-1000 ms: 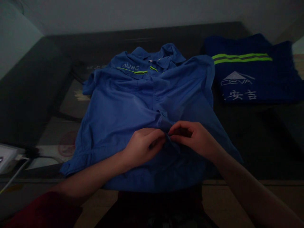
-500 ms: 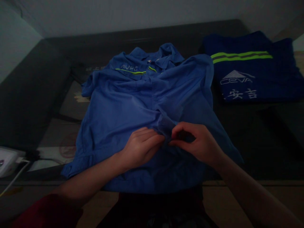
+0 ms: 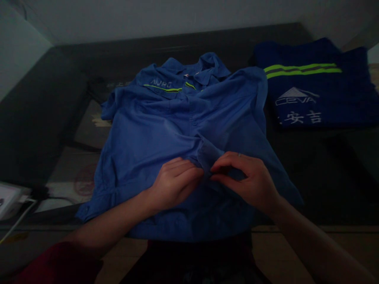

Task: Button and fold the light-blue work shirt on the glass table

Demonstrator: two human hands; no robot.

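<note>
A blue work shirt (image 3: 142, 142) lies front side up, collar at the far end, with a yellow-green stripe and white lettering across the chest. Its front placket is lifted into a fold at the lower middle. My left hand (image 3: 177, 181) pinches the cloth on the left side of that fold. Just to the right, my right hand (image 3: 245, 175) has thumb and forefinger closed at the placket's edge. The fingertips of both hands are close together, and any button between them is too dark and small to make out.
A folded dark blue garment (image 3: 322, 94) with yellow-green stripes and white print lies at the right on the dark table (image 3: 319, 177). At the left edge is a white box (image 3: 13, 199) with a cable. Papers (image 3: 71, 169) lie left of the shirt.
My right thumb and fingers have drawn closer together at the placket, and the hand has turned slightly. My left hand has stayed nearly still. The shirt lies as before.
</note>
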